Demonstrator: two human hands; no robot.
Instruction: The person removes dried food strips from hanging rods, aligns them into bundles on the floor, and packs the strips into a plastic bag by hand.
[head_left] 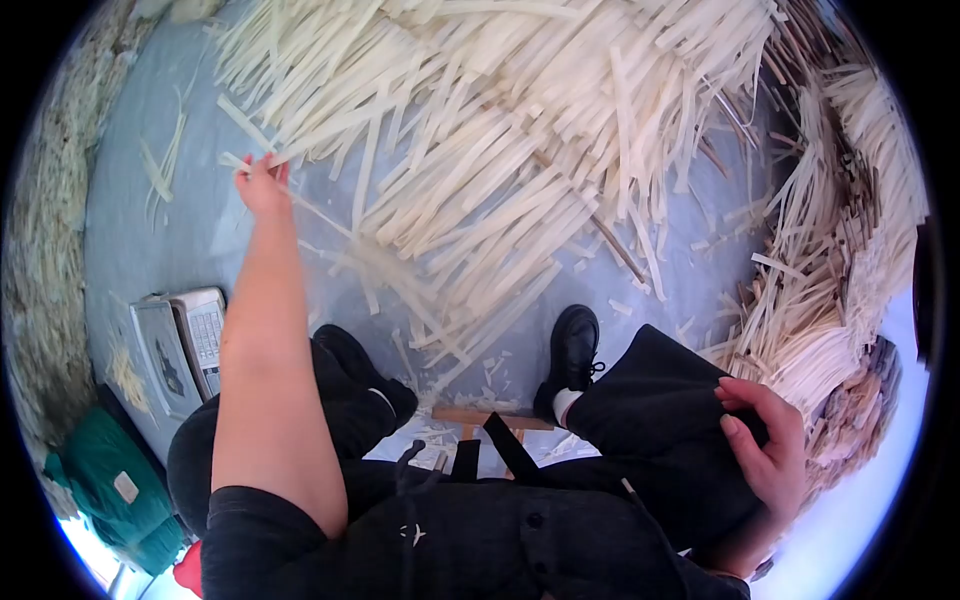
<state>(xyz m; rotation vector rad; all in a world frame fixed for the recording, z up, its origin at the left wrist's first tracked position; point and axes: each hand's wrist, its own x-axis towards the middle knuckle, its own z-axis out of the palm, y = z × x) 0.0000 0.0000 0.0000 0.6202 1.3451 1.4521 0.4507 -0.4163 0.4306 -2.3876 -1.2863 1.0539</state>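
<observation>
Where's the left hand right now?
In the head view, the left hand is at upper left, by the left edge of the big pile of pale strips, beyond the left shoe.

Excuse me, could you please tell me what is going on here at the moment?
A seated person is handling pale, flat strips. The left hand reaches forward and appears to pinch a pale strip at the near-left edge of a broad spread of strips on the grey floor. The right hand is by the right knee, fingers curled and parted, with nothing visible in it. More strips are heaped along the right side.
</observation>
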